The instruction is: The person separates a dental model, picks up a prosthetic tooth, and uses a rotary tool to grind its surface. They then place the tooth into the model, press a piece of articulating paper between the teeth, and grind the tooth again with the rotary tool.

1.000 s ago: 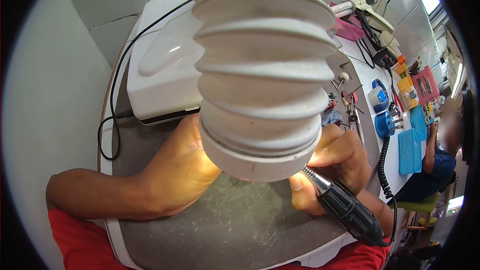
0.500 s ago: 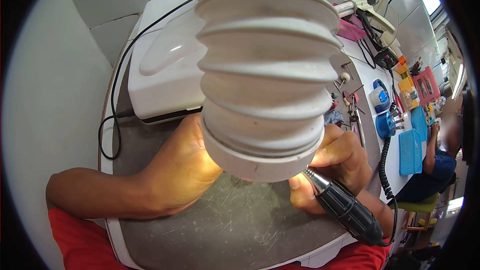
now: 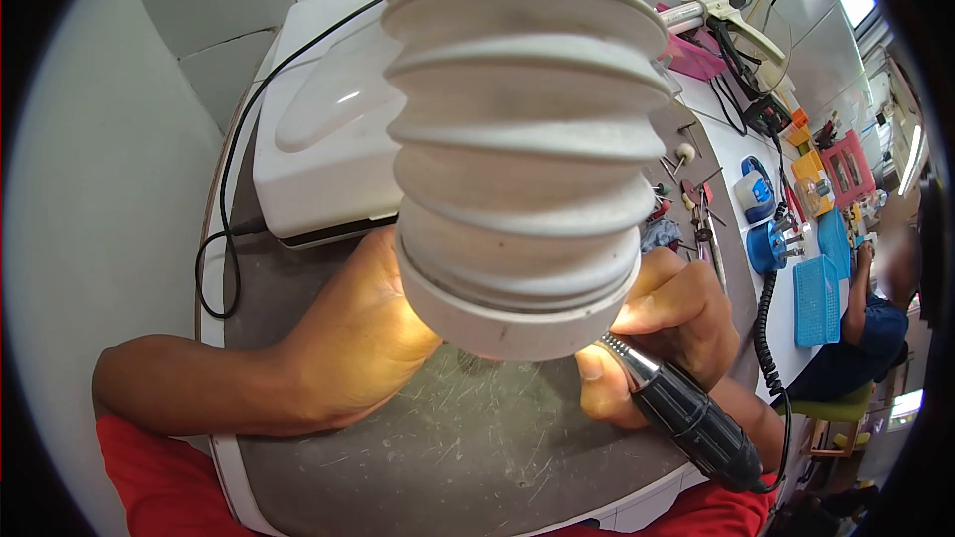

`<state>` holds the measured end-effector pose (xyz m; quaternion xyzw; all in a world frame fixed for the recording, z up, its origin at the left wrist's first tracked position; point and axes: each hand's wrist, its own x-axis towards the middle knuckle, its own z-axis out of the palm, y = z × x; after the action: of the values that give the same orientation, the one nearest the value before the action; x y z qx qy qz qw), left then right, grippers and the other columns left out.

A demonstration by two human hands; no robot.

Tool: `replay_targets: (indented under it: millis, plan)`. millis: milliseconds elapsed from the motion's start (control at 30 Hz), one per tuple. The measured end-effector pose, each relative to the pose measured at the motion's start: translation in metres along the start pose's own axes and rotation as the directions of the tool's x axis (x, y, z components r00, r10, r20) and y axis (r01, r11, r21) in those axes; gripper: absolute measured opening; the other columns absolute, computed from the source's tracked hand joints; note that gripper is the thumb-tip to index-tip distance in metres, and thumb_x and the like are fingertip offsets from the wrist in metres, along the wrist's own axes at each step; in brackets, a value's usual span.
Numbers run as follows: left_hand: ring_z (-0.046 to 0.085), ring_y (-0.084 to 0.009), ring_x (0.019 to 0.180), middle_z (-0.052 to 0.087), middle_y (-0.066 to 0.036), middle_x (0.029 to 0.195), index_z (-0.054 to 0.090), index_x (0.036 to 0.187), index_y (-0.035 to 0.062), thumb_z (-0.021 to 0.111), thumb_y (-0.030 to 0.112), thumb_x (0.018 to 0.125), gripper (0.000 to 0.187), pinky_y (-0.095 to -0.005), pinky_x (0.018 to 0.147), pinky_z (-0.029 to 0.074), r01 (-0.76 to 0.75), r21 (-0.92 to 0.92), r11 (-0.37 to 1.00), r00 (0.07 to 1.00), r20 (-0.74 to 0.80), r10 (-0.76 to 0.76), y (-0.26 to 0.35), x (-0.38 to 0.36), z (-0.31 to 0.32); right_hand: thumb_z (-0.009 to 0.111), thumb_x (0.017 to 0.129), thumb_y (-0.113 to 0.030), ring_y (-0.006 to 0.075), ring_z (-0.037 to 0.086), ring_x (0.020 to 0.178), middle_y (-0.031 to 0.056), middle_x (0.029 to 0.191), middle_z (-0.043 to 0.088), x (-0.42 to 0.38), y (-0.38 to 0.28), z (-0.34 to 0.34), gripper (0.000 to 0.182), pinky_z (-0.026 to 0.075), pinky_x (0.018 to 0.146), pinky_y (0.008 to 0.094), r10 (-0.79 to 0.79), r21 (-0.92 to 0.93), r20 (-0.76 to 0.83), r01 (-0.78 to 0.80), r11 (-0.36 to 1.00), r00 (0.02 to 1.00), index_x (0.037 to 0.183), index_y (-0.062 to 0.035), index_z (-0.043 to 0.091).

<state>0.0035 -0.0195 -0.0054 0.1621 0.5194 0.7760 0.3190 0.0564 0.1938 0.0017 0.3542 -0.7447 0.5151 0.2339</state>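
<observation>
My right hand [image 3: 676,323] is closed around a black rotary handpiece [image 3: 691,418], whose metal nose points up and left toward the lit area under the hose. My left hand [image 3: 363,343] reaches in from the left. Its fingers are hidden behind the ribbed white suction hose [image 3: 527,139], so what they hold does not show. The hose's round rim hangs between my two hands and covers the handpiece's tip. Light falls on both hands beneath it.
A white machine housing [image 3: 328,129] stands behind my left hand, with a black cable [image 3: 239,179]. Several small burs and polishing tips [image 3: 696,199] lie at the right. Beyond are a blue basket [image 3: 816,300], a coiled cord [image 3: 766,338] and a seated person [image 3: 875,328].
The hose sits very slightly further left in the view. Both hands and the handpiece are almost where they were.
</observation>
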Motion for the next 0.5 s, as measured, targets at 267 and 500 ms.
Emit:
replay_targets:
  millis: [267, 500]
  plan:
    - [0.059, -0.0067, 0.096, 0.068, -0.001, 0.106, 0.065, 0.114, 0.0019, 0.062, 0.0, 0.093, 0.021, -0.0262, 0.084, 0.049, 0.012, -0.097, 0.995, 0.996, 0.089, -0.003, 0.004, 0.0, -0.003, 0.07, 0.075, 0.012, 0.0356, 0.073, 0.08, 0.0201, 0.082, 0.062, 0.008, 0.003, 0.003, 0.028, 0.062, 0.068, 0.0415, -0.029, 0.07, -0.033, 0.031, 0.997, 0.999, 0.097, 0.0063, 0.053]
    - [0.058, -0.007, 0.098, 0.067, -0.001, 0.107, 0.065, 0.113, 0.0015, 0.061, 0.0, 0.093, 0.02, -0.0267, 0.085, 0.048, 0.003, -0.074, 0.997, 1.0, 0.029, -0.001, 0.003, 0.001, 0.0, 0.069, 0.08, -0.002, 0.0161, 0.061, 0.078, 0.0152, 0.09, 0.062, 0.003, 0.005, -0.001, 0.03, 0.048, 0.073, 0.0272, -0.023, -0.056, 0.063, 0.027, 0.998, 0.998, 0.1, 0.0001, 0.047]
